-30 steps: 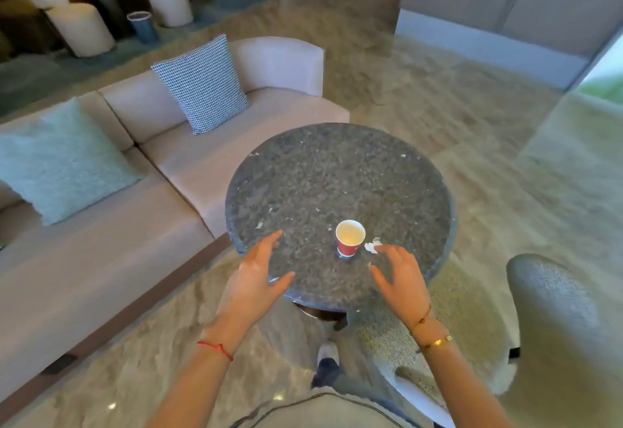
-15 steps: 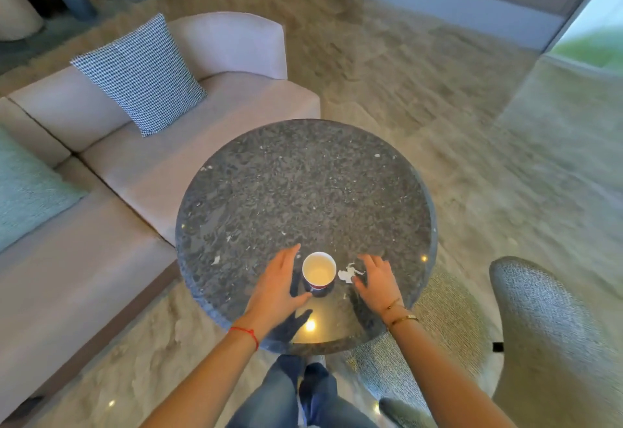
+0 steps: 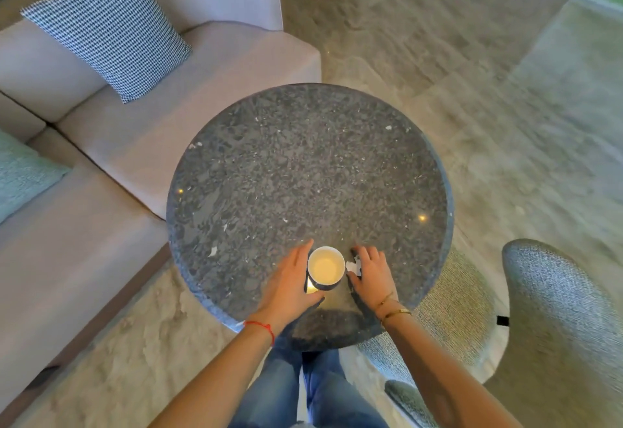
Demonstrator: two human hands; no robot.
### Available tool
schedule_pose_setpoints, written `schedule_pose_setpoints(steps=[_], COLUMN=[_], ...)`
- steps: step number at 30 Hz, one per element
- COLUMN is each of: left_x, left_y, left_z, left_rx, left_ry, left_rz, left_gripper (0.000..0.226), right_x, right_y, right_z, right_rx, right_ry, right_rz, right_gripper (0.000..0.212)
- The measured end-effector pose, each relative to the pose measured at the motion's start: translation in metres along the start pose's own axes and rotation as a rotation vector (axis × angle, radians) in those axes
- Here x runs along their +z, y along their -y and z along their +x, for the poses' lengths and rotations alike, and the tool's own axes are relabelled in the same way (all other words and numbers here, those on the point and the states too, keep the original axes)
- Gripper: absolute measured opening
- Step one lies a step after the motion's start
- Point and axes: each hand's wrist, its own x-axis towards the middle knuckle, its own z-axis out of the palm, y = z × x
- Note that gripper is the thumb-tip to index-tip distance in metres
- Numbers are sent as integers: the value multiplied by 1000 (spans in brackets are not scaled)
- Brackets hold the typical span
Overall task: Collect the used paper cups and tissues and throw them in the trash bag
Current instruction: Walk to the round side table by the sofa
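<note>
The left hand (image 3: 292, 277) is curved against the left side of the paper cup (image 3: 326, 267), fingers along its far wall and thumb toward its near side; the palm touches the cup wall, but whether the grip has tightened cannot be told. A red string bracelet (image 3: 261, 327) sits on that wrist. The right hand (image 3: 371, 272) rests palm down just right of the cup, fingers bent over a crumpled white tissue (image 3: 353, 266); part of the tissue shows at the thumb side, and whether it is pinched cannot be told. Two thin gold bracelets (image 3: 392, 309) circle the right wrist.

The cup stands upright, its pale inside visible, near the near edge of the round dark speckled stone table (image 3: 303, 171). The tissue lies between cup and right hand, touching the table.

Beyond the table's left edge stands a beige sofa (image 3: 118, 158) bearing a houndstooth cushion (image 3: 108, 26). A grey fabric chair (image 3: 559, 326) stands off the table's near right edge.
</note>
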Motion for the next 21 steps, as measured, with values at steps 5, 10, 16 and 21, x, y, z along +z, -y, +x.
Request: schedule_pose_setpoints(steps=[5,10,16,21], left_x=[4,6,7,6], left_y=[-1,-5,-7,-8], left_z=[8,14,18,19], left_rx=[10,38,64,44], left_ry=[8,-2,-16,20], left_rz=[38,14,21,9], left_gripper=[99,85,73,71], right_x=[5,7,10,10], right_y=[-4,-7,-10,-10], right_z=[3,5,9,10], right_rx=[12,28,68,102], right_ry=[21,10,33,62], right_rz=[53,119,166,209], right_gripper=[44,36,16,13])
